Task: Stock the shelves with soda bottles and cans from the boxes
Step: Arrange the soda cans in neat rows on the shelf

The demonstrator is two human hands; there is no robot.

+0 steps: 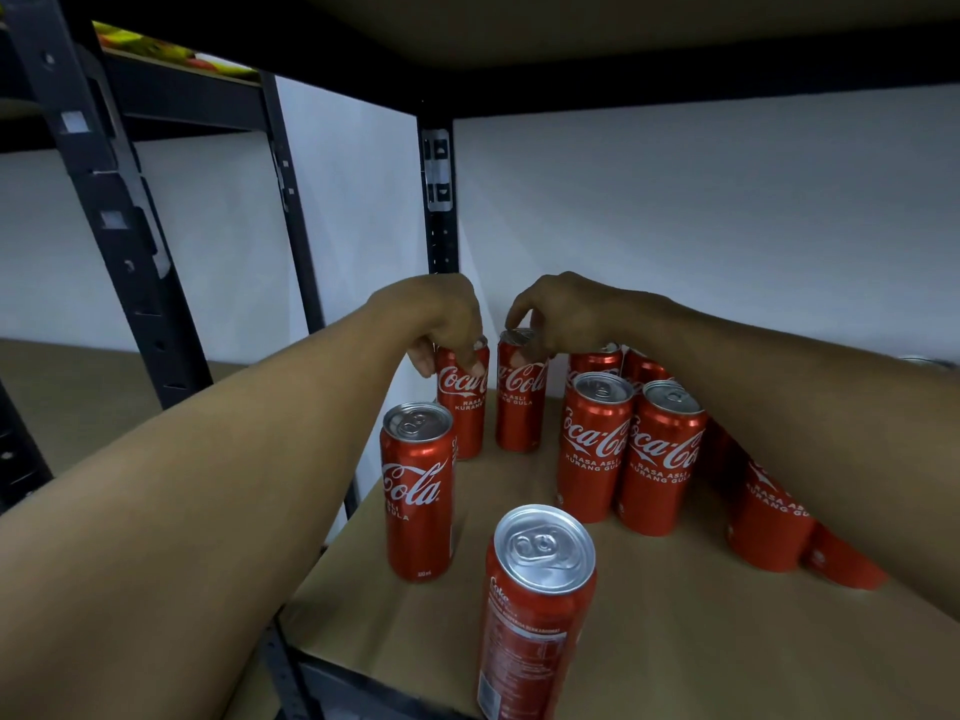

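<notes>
Several slim red Coca-Cola cans stand upright on a brown shelf board [649, 626]. My left hand [441, 319] grips the top of a can [460, 407] at the back left of the shelf. Right beside it, my right hand [556, 314] pinches the rim of another can [519, 407]. Both cans stand on the board. In front of them, a can [418, 491] stands alone at the left edge, and the nearest can [535, 615] stands at the front. Two cans [631, 454] stand together in the middle, with more behind my right forearm.
A black metal upright [440, 200] rises at the shelf's back left corner, against a white wall. The shelf above [623, 44] hangs low overhead. A second black rack [104, 210] stands to the left, with a brown board [78, 397] at similar height.
</notes>
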